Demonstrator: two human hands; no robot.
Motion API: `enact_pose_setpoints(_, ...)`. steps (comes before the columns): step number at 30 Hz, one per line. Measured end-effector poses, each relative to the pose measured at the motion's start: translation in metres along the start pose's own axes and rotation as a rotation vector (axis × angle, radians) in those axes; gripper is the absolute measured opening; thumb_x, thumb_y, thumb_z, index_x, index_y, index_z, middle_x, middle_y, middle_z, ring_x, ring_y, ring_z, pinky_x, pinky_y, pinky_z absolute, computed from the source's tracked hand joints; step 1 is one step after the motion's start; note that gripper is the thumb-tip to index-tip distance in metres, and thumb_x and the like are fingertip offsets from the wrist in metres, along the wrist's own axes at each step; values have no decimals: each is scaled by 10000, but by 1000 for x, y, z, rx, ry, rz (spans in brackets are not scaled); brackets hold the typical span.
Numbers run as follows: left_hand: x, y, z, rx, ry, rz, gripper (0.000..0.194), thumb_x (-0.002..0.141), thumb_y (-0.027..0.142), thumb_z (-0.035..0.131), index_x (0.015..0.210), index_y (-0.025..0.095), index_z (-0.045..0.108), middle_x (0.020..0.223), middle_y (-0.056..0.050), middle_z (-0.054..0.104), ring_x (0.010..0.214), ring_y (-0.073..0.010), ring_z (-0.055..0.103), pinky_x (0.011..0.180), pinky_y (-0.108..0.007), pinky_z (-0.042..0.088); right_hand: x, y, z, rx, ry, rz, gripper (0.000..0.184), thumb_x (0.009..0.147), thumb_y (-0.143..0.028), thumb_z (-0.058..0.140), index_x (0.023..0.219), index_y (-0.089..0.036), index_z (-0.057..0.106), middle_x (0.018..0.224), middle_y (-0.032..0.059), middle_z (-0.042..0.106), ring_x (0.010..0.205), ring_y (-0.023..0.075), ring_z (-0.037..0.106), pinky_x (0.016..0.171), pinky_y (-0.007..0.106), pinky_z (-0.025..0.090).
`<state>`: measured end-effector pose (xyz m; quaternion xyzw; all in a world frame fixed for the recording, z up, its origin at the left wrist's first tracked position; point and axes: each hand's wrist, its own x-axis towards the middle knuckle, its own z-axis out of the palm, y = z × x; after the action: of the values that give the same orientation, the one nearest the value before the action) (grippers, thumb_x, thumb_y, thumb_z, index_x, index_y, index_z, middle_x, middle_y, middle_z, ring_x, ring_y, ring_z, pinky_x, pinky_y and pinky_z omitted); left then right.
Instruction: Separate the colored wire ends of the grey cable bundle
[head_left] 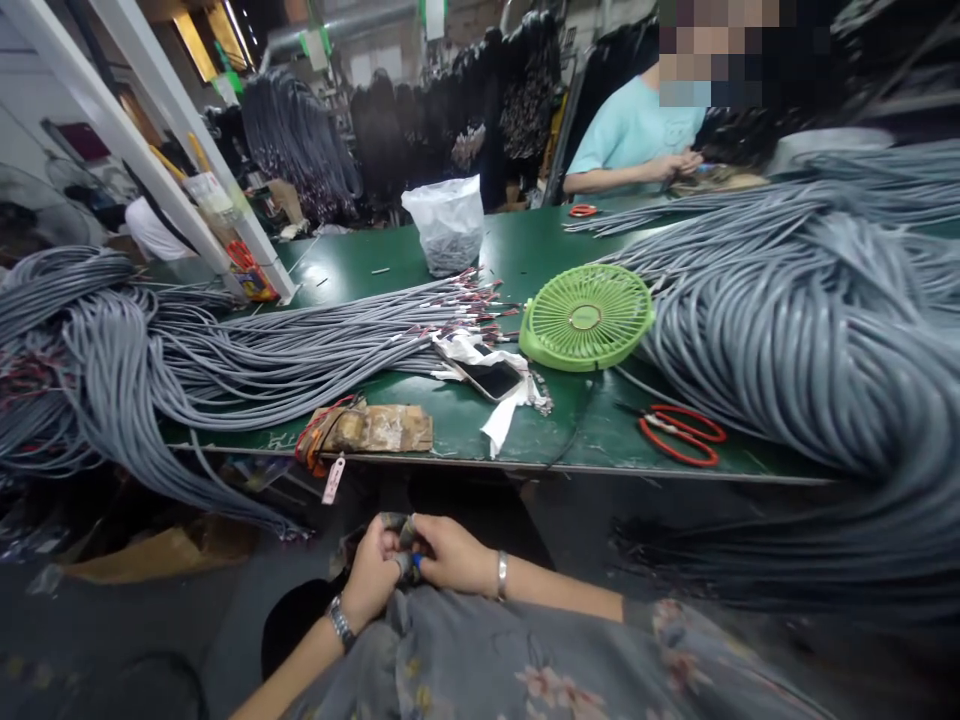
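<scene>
Close together over my lap, below the table edge, are my left hand (pixel 370 572) and my right hand (pixel 456 556). Fingers of both are curled inward, with their tips meeting. Grey wrappings cover some fingertips, and a small blue patch shows at the right fingertips. Whatever lies between the fingers, if anything, is too small or hidden to name. Just beyond my hands, a taped piece of cardboard (pixel 394 428) with red and black wires lies at the table's front edge, a small pink tag (pixel 334 481) hanging beside it.
Grey cables (pixel 300 340) spread across the green table (pixel 360 262) at left; a thick cable bundle (pixel 780 330) drapes over the right edge. Between them are a phone (pixel 491 377) on white paper, a green fan (pixel 589 318), red-handled scissors (pixel 682 432) and a white bag (pixel 450 225). A co-worker (pixel 637 130) sits opposite.
</scene>
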<state>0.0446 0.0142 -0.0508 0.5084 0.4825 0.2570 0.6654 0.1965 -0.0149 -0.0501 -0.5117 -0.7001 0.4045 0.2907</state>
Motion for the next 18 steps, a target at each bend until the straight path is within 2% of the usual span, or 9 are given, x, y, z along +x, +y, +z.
enact_pose_setpoints(4, 9, 2, 7, -77, 40, -147, 389, 499, 133, 624, 855, 176, 471, 554, 73, 563, 403, -83, 496, 394, -187, 363, -2, 9, 4, -109, 95, -102, 245, 598, -48, 494, 787, -205, 490, 748, 4, 571, 683, 154, 528, 631, 250, 439)
enact_pose_setpoints(9, 13, 9, 17, -210, 164, -366, 264, 608, 89, 634, 808, 170, 482, 492, 69, 526, 345, -70, 449, 370, -184, 328, -10, 17, 5, -237, 195, -363, 200, 644, -85, 456, 784, -225, 429, 729, 30, 542, 667, 183, 497, 619, 310, 465)
enact_pose_setpoints(12, 13, 12, 17, -309, 213, -400, 271, 611, 51, 636, 823, 156, 502, 497, 58, 513, 369, -87, 472, 383, -196, 339, -13, 16, 2, -232, 274, -498, 212, 696, -61, 421, 827, -228, 435, 756, 47, 556, 678, 190, 509, 609, 318, 481)
enact_pose_setpoints(18, 6, 13, 13, -530, 236, -364, 338, 594, 1, 638, 866, 155, 508, 530, 62, 498, 440, -86, 499, 440, -195, 375, -23, 7, -5, -144, 429, -490, 253, 818, -51, 400, 978, -237, 463, 867, 53, 591, 757, 179, 591, 646, 311, 522)
